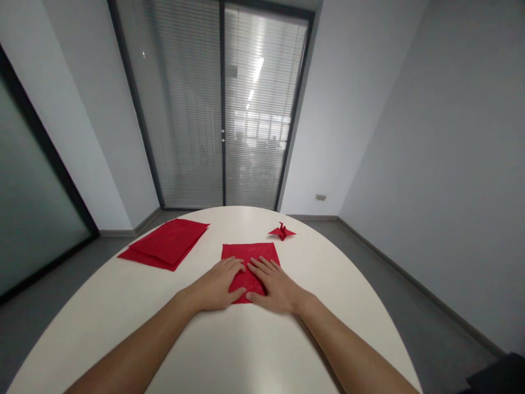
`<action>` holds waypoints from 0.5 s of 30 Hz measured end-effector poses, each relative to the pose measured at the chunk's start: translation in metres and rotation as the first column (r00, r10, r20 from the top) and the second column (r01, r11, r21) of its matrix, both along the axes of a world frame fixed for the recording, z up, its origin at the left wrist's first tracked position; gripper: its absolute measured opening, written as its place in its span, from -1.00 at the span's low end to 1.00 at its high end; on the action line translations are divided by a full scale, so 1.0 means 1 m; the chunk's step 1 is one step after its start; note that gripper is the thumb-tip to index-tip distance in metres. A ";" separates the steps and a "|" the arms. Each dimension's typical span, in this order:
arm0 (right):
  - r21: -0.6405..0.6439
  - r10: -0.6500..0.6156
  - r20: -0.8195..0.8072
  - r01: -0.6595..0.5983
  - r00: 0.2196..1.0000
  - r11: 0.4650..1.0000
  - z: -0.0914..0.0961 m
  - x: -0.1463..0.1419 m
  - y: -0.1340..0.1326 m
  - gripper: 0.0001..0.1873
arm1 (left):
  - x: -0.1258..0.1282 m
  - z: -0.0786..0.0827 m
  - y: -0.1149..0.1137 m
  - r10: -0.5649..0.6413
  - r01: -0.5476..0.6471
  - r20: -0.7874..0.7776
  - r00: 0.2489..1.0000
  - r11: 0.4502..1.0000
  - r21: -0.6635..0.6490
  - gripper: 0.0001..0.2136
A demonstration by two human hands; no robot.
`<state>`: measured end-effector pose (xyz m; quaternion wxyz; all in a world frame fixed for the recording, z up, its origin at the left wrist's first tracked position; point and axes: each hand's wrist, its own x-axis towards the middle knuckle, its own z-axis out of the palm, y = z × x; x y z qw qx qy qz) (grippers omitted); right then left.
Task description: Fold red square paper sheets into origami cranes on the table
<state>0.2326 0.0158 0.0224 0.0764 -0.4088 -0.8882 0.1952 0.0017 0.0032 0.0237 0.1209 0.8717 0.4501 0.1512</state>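
Note:
A red sheet of paper point(250, 254) lies flat in the middle of the white round table point(229, 345). My left hand point(217, 284) rests palm down on its near left part, fingers stretched out. My right hand point(274, 284) lies flat on its near right part, fingers extended toward the left hand. A folded flap of the red paper shows between the two hands. Neither hand grips anything; both press on the paper.
A stack of red paper sheets point(166, 243) lies on the table at the far left. A small folded red paper crane point(281, 232) stands at the far right. Behind the table are glass doors with blinds point(221, 109) and grey walls.

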 end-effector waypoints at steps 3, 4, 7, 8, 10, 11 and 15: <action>-0.001 0.029 0.004 -0.029 1.000 1.000 -0.002 0.001 0.000 0.01 | 0.000 0.008 -0.008 -0.010 0.006 -0.044 0.999 0.997 -0.082 -0.40; -0.005 0.041 0.009 -0.041 0.999 0.999 -0.002 0.002 0.000 0.04 | -0.001 0.010 -0.009 -0.017 0.012 -0.053 0.998 0.995 -0.094 -0.37; -0.018 0.066 0.016 -0.066 0.998 0.998 0.000 0.005 0.001 0.11 | -0.006 0.008 -0.011 -0.037 0.033 -0.053 0.998 0.996 -0.088 -0.36; -0.020 0.070 0.017 -0.069 0.997 0.997 0.001 0.006 0.001 0.13 | -0.008 0.006 -0.010 -0.042 0.038 -0.040 0.998 0.996 -0.077 -0.37; -0.023 0.074 0.017 -0.074 0.997 0.997 0.005 0.008 0.000 0.14 | -0.012 -0.001 -0.010 -0.040 0.040 -0.008 0.999 0.998 -0.048 -0.38; -0.024 0.075 0.016 -0.075 0.997 0.997 0.007 0.009 0.000 0.13 | -0.014 -0.005 -0.009 -0.037 0.037 0.000 0.999 0.999 -0.034 -0.39; -0.012 0.075 0.001 -0.075 0.997 0.997 0.015 0.012 -0.004 0.06 | -0.022 -0.011 -0.011 -0.074 0.074 -0.012 0.997 0.997 -0.004 -0.39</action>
